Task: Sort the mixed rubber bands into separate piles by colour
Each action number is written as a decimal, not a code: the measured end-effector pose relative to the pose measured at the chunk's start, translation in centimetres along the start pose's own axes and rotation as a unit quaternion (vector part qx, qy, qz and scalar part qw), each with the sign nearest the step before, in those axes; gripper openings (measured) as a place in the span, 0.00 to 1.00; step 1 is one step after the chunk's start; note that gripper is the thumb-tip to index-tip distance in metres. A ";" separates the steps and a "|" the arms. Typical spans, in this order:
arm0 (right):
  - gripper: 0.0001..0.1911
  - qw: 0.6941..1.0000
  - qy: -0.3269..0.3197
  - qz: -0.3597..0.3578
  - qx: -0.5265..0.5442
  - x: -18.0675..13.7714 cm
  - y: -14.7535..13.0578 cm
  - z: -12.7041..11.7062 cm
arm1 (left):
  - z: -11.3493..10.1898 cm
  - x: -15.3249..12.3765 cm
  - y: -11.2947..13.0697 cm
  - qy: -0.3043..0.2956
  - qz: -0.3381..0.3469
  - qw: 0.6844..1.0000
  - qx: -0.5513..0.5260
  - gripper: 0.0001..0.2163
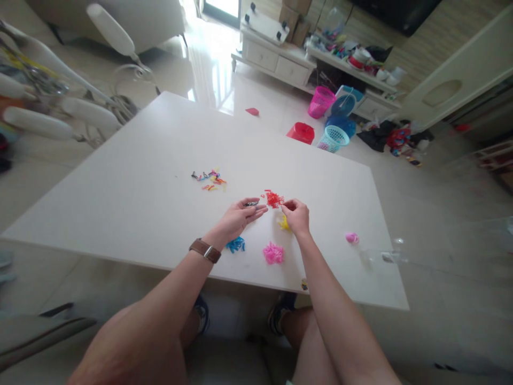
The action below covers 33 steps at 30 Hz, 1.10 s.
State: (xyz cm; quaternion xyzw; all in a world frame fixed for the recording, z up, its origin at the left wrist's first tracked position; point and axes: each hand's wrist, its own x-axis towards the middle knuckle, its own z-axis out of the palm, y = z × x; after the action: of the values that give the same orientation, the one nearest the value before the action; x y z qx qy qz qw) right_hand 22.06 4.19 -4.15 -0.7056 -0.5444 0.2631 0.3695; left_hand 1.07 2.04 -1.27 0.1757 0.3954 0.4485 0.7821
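My left hand (244, 215) is partly cupped over the white table (132, 160), with small dark pieces (251, 203) lying in it against the fingers. The fingers of my right hand (297, 215) are pinched together at the right edge of a pile of small red pieces (274, 199). Anything between those fingertips is too small to make out. A yellow pile (284, 222) is partly hidden by my right hand. Nearer to me lie a blue pile (236, 244), beside my left wrist, and a pink pile (273, 253).
Mixed coloured pieces (211, 179) lie scattered left of the hands. A pink-purple object (352, 238) and a blurred transparent thing (385, 256) are on the right. Beyond the table's far edge stand a red bin (301, 132) and a light-blue basket (333, 138).
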 end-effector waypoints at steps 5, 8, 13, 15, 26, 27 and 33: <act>0.12 0.997 0.046 0.017 0.061 0.8 0.2 2.0 | -0.7 0.5 1.0 0.013 0.009 1.000 -0.006 0.06; 0.17 0.992 0.078 0.026 0.097 0.9 -0.1 2.4 | -1.0 0.7 1.4 0.037 0.013 0.999 -0.003 0.05; 0.16 0.993 0.072 -0.002 0.097 0.3 -1.5 1.5 | -1.1 0.7 1.1 0.011 0.019 0.999 0.027 0.04; 0.15 0.994 0.033 -0.022 0.106 -0.4 -2.4 1.1 | -1.0 0.6 0.7 0.000 0.020 0.999 0.047 0.05; 0.07 0.980 -0.113 -0.159 0.041 -4.9 -4.7 0.5 | -0.1 0.2 -1.6 -0.069 0.027 0.988 0.132 0.11; 0.06 0.980 -0.108 -0.163 0.037 -5.0 -4.6 0.2 | 0.0 0.1 -1.6 -0.075 0.019 0.987 0.142 0.12; 0.03 0.982 -0.095 -0.160 0.008 -6.1 -4.2 -1.3 | -0.1 -0.2 -0.2 -0.032 0.016 0.977 0.211 0.11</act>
State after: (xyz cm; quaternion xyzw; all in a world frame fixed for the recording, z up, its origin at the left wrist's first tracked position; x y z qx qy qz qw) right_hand 19.00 -1.37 -0.19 -0.5780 -0.6808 0.2704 0.3595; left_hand 1.07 1.81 -1.34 0.3576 0.4528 0.3618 0.7323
